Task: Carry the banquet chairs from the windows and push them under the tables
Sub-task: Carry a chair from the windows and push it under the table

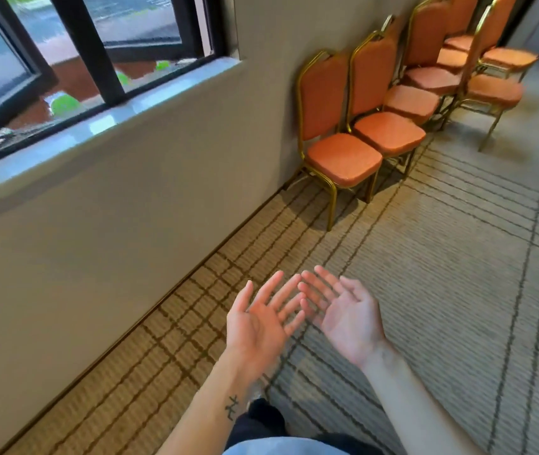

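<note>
My left hand (258, 323) and right hand (348, 318) are empty, palms up, fingers loose, at lower centre; the nearest banquet chair (343, 162) stands by the wall (163, 178) at upper right, and I judge its gilt frame stiff, fairly light, best gripped at backrest top and seat edge.

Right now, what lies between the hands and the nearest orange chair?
Only patterned carpet, between left hand, right hand and nearest chair; head view shows it.
</note>
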`<state>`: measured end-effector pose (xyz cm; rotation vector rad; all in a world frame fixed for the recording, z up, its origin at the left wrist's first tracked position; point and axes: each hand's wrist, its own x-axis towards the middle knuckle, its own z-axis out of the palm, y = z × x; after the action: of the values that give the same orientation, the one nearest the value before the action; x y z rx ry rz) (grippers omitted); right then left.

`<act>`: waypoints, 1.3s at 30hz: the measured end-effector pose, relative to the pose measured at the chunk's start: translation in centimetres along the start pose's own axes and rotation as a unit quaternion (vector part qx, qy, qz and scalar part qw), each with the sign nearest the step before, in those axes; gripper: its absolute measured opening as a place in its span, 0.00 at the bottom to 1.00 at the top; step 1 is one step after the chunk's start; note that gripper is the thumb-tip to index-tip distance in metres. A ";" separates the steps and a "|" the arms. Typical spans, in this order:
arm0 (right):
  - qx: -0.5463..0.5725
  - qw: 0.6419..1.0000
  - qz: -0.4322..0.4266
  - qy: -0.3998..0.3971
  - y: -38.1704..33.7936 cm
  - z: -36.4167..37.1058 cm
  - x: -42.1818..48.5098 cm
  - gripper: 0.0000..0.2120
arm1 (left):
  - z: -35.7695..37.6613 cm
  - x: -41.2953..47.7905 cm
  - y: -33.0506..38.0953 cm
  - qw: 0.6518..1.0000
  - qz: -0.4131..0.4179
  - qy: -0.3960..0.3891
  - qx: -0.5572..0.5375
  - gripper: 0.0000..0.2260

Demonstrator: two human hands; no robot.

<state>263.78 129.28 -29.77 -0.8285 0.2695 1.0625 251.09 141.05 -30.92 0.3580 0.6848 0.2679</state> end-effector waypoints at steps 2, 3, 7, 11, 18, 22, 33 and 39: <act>0.010 1.000 -0.017 0.004 -1.6 2.3 3.0 0.25 | 1.4 2.9 3.6 1.000 -0.003 -0.012 0.008 0.27; 0.018 1.000 -0.026 0.002 -2.4 3.5 4.3 0.25 | 2.3 4.1 5.4 1.000 -0.005 -0.021 0.016 0.27; 0.032 0.998 -0.053 0.020 -6.0 6.4 9.6 0.24 | 4.6 9.6 11.0 0.999 -0.007 -0.033 0.030 0.27; 0.008 0.997 -0.068 0.028 -9.9 8.7 15.9 0.23 | 6.7 16.1 14.4 0.998 -0.011 -0.045 0.031 0.27; 0.015 0.998 -0.057 0.038 -18.9 11.4 31.0 0.23 | 11.9 29.7 20.2 0.999 0.004 -0.021 0.034 0.26; -0.001 0.999 -0.027 0.017 -24.7 15.5 39.7 0.23 | 15.6 37.0 25.4 0.999 0.034 0.018 0.028 0.26; 0.010 0.999 -0.019 0.024 -34.2 22.2 56.1 0.23 | 24.1 55.8 35.5 0.999 0.013 0.021 0.036 0.26; 0.044 0.994 -0.076 0.071 -39.3 25.1 65.2 0.22 | 27.6 67.8 41.0 0.995 -0.040 -0.052 0.075 0.26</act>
<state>324.50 181.50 -31.33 -0.8332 0.3650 0.8454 314.63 195.81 -32.78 0.4832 0.6162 0.1212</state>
